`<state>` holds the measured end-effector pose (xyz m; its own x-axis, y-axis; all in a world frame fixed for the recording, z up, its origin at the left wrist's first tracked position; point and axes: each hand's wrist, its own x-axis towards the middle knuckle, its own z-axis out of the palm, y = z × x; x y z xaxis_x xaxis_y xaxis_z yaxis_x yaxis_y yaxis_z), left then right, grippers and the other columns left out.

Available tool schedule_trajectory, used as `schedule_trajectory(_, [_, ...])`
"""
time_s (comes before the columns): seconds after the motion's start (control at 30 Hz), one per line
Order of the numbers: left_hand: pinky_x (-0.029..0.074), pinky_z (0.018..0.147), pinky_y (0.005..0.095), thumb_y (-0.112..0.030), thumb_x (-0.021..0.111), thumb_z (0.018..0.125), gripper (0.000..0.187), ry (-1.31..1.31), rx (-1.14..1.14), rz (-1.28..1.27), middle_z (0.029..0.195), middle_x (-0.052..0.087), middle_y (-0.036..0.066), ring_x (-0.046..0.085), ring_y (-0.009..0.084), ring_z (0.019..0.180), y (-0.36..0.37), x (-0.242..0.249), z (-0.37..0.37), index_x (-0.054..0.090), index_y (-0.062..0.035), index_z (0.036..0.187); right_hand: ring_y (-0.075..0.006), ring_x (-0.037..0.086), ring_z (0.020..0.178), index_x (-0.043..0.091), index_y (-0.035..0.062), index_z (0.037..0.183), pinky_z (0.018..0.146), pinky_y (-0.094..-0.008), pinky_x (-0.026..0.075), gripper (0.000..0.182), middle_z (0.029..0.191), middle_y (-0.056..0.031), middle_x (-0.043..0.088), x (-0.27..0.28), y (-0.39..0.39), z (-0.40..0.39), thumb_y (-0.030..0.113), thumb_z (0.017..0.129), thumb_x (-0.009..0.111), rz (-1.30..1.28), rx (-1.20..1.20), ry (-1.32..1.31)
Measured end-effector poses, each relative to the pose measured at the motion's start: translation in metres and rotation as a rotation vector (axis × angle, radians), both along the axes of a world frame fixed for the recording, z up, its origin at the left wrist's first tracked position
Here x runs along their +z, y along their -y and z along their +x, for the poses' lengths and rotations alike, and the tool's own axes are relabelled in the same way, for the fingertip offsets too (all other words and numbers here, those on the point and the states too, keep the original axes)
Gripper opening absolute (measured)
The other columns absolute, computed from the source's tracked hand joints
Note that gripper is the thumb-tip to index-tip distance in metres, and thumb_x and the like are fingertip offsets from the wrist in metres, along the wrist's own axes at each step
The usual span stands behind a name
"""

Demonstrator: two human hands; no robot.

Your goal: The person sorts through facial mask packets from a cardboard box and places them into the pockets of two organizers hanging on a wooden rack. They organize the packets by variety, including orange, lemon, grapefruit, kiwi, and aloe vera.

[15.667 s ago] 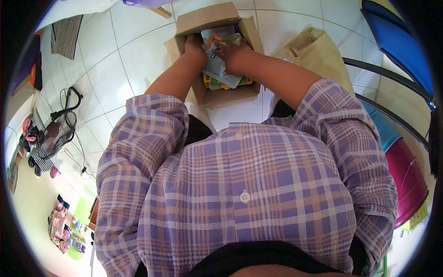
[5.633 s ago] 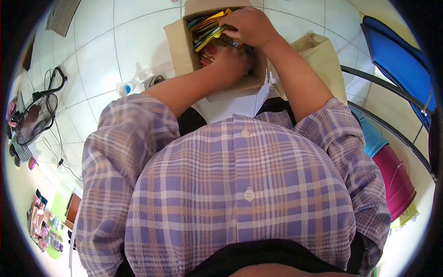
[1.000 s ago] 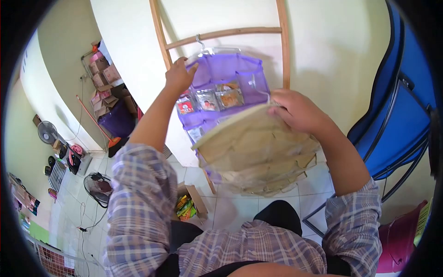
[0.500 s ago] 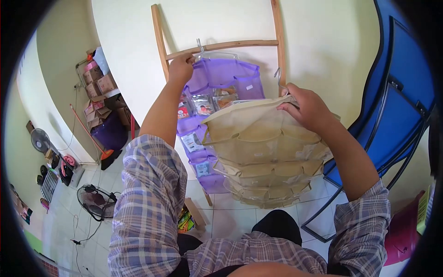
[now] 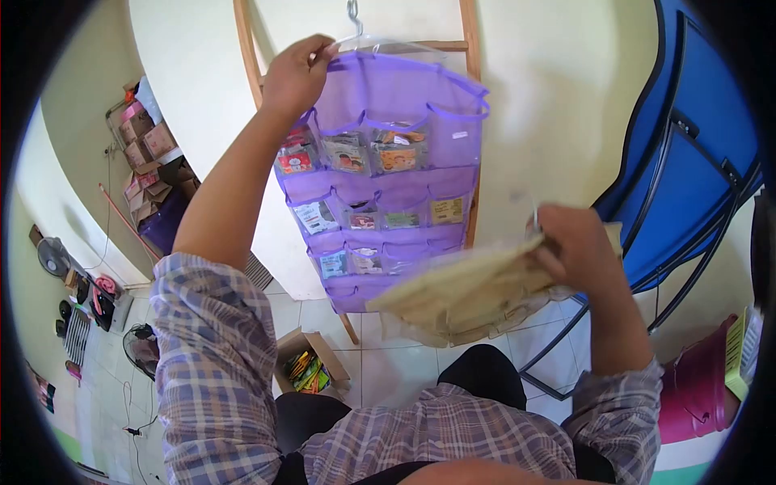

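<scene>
My left hand (image 5: 297,74) is closed on the left end of a clear hanger that carries a purple hanging pocket organizer (image 5: 396,89). The metal hook (image 5: 353,11) stands above the ladder's rung, seemingly free of it. Flat packets (image 5: 398,153) fill several of the see-through pockets. My right hand (image 5: 575,246) grips the top edge of a beige pocket organizer (image 5: 453,295), which tilts toward me lower down and is smeared by motion. The beige one overlaps the purple one's lower right corner.
A wooden ladder-like frame (image 5: 470,48) leans on the wall. An open carton (image 5: 323,356) with colourful packets stands on the floor. Right of me are a blue folded panel with black legs (image 5: 703,137) and a magenta bin (image 5: 695,380). Stacked boxes (image 5: 149,137) and fans stand left.
My left hand has raised the purple organizer toward me, its hook now above the rung. My right hand has lowered the beige organizer down and right, uncovering the purple pockets.
</scene>
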<state>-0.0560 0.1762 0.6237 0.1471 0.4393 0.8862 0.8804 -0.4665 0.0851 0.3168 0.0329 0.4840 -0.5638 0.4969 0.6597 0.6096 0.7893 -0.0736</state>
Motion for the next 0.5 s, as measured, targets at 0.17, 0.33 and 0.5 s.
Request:
schedule_trajectory(0.17, [0.051, 0.069, 0.0336, -0.031, 0.058, 0.095, 0.024, -0.089, 0.027, 0.173, 0.085, 0.069, 0.01, 0.065, 0.0247, 0.072, 0.027, 0.037, 0.048, 0.067, -0.0114, 0.105, -0.0288, 0.061, 0.066, 0.06, 0.0078, 0.077, 0.054, -0.0391, 0.046, 0.019, 0.07, -0.0086, 0.058, -0.057, 0.051, 0.026, 0.014, 0.061, 0.069, -0.053, -0.024, 0.009])
schedule_trajectory(0.33, [0.052, 0.075, 0.043, -0.031, 0.057, 0.093, 0.024, -0.255, 0.001, 0.108, 0.087, 0.069, 0.014, 0.066, 0.0342, 0.082, 0.008, 0.029, 0.114, 0.068, -0.0109, 0.1, -0.0251, 0.06, 0.058, 0.062, 0.0109, 0.075, 0.05, -0.0362, 0.047, 0.019, 0.069, -0.004, 0.061, -0.094, 0.084, 0.04, 0.015, 0.059, 0.072, -0.132, -0.102, 0.052])
schedule_trajectory(0.5, [0.052, 0.078, 0.0443, -0.025, 0.058, 0.09, 0.023, -0.136, -0.142, -0.069, 0.09, 0.069, 0.016, 0.066, 0.0368, 0.085, -0.034, -0.023, 0.171, 0.068, -0.0081, 0.102, -0.0233, 0.062, 0.058, 0.064, 0.0128, 0.076, 0.048, -0.0347, 0.049, 0.019, 0.068, -0.0028, 0.061, -0.1, 0.088, 0.037, 0.014, 0.059, 0.073, -0.102, 0.036, -0.23])
